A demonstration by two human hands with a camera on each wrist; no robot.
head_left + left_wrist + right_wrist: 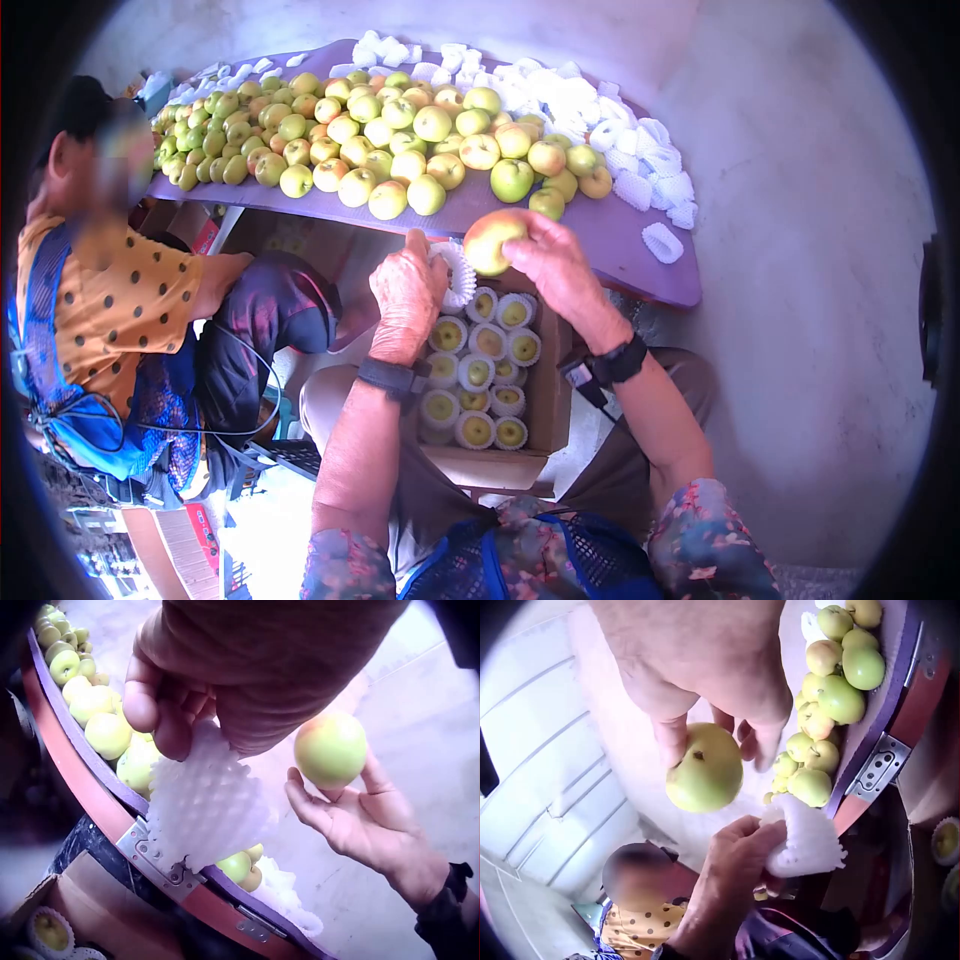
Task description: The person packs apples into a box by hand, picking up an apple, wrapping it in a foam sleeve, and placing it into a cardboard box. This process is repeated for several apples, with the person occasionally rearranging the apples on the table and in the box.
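My left hand (408,285) pinches a white foam net sleeve (206,799) by its edge, fingers and thumb curled on it. The sleeve (804,836) hangs between the table edge and the box. In my right hand (560,262) is a yellow-green apple (493,243) with a reddish blush, gripped between thumb and fingers. The right wrist view shows the apple (705,769) with its dark stem hollow outward. Both hands are close together over the far end of a cardboard box (549,400), where several apples in foam sleeves (487,342) sit in rows.
A purple-topped table (640,255) carries a heap of loose apples (380,135). Loose foam sleeves (560,100) are piled along its back and right end. Another person (110,290) in a dotted orange top sits at the left. A pale wall (800,300) stands at the right.
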